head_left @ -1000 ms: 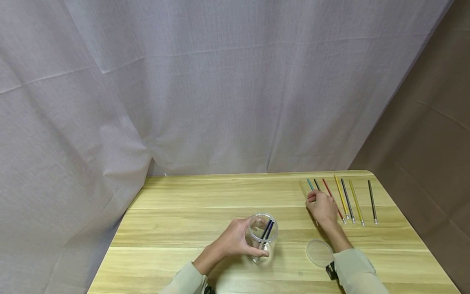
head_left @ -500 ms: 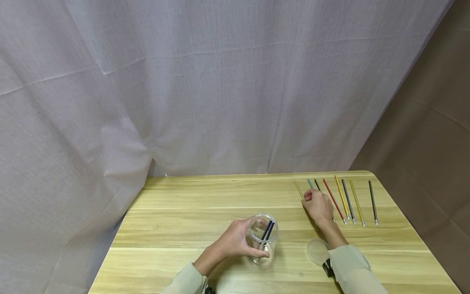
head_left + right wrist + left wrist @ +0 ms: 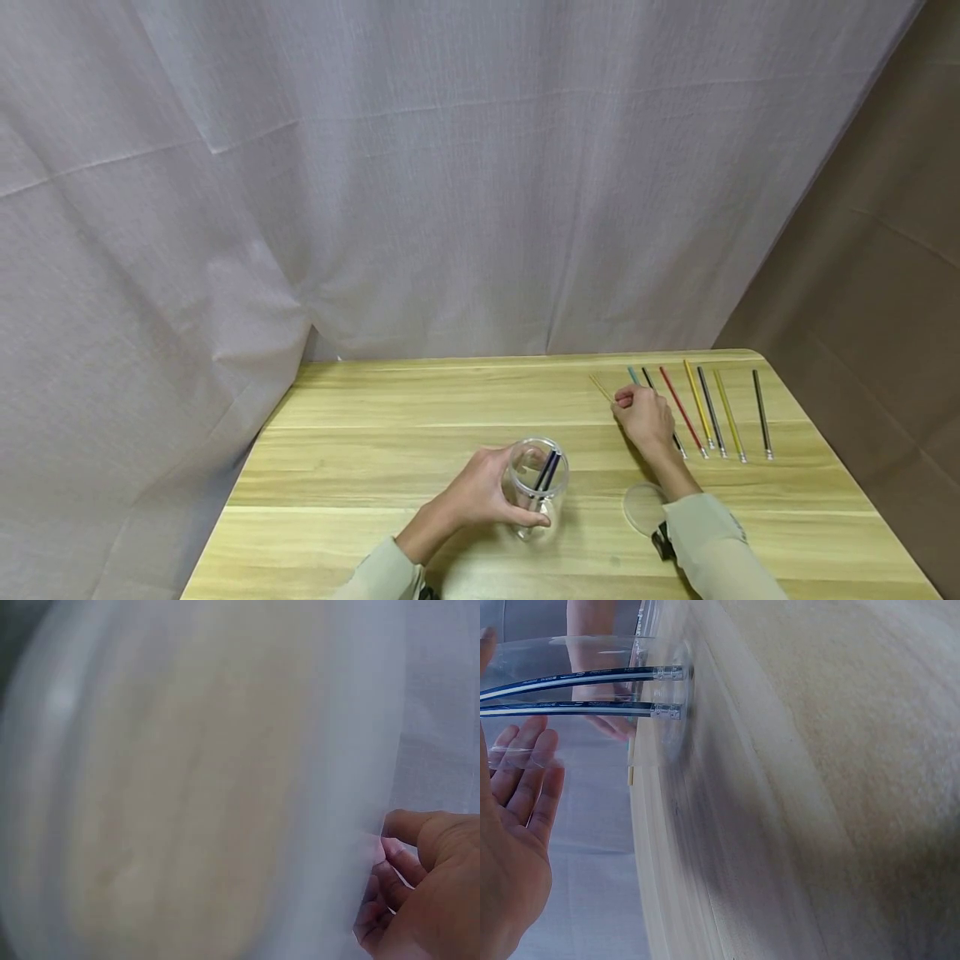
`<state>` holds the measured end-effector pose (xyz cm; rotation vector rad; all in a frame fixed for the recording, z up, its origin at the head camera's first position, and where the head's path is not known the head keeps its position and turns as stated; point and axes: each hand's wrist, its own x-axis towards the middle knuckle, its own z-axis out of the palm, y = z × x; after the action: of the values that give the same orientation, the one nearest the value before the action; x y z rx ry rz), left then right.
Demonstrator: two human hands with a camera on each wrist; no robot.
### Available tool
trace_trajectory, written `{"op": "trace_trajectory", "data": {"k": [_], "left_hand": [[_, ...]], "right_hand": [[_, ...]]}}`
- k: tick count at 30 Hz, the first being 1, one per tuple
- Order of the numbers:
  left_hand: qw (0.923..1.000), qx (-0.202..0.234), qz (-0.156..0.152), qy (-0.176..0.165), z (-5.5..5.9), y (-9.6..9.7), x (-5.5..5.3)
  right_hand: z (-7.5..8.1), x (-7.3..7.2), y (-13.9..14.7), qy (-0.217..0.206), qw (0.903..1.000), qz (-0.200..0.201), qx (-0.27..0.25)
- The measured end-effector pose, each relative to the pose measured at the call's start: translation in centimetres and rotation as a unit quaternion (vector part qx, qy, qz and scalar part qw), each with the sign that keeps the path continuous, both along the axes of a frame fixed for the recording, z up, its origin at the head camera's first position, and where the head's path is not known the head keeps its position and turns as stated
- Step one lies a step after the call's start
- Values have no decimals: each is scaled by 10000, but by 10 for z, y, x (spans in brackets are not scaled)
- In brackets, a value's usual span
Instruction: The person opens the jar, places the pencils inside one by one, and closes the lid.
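Note:
My left hand grips a clear plastic jar, thumb across its near side. Two dark pencils with white stripes lean inside it, metal-banded ends down at the jar's bottom. Over the right part of the table, my right hand pinches a thin yellow pencil whose far end points up and left. The hand hides that pencil's near part. Beside this hand lie a blue pencil, partly covered, and a black pencil.
A round clear lid lies under my right wrist, and a blurred pale rim fills most of the right wrist view. Further right are a red pencil, a yellow pencil and several others. A grey curtain hangs behind the wooden table.
My right hand has shifted slightly left with the yellow pencil, whose far end has swung left, away from the row. The left hand and jar have stayed put.

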<state>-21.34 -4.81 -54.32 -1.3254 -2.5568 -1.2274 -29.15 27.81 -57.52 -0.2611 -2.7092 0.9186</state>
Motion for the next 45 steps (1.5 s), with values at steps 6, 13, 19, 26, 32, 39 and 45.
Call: {"op": "trace_trajectory", "data": {"k": [6,13,19,26,32,39,45], "left_hand": [[10000,-27,19,-5,-1,0,1],[9999,-20,21,149,-2,0,2],[10000,-5,-4,91,-3,0,2],[10000,-49,39,-19,-2,0,2],[10000,-49,46,-28,-1,0,2],[10000,-41,51,-35,0,0,1],[10000,-45,46,22,2,1,1]], "right_hand": [[-3,3,1,-84,9999,-64,-70],[-2,7,0,-265,9994,-99,-215],[3,12,-2,-234,9990,-133,-361],[16,18,-6,57,9990,-40,-442],[31,24,-12,286,9981,38,-545],[51,32,-20,343,9962,134,-793],[73,44,-27,539,9939,304,-915]]}}
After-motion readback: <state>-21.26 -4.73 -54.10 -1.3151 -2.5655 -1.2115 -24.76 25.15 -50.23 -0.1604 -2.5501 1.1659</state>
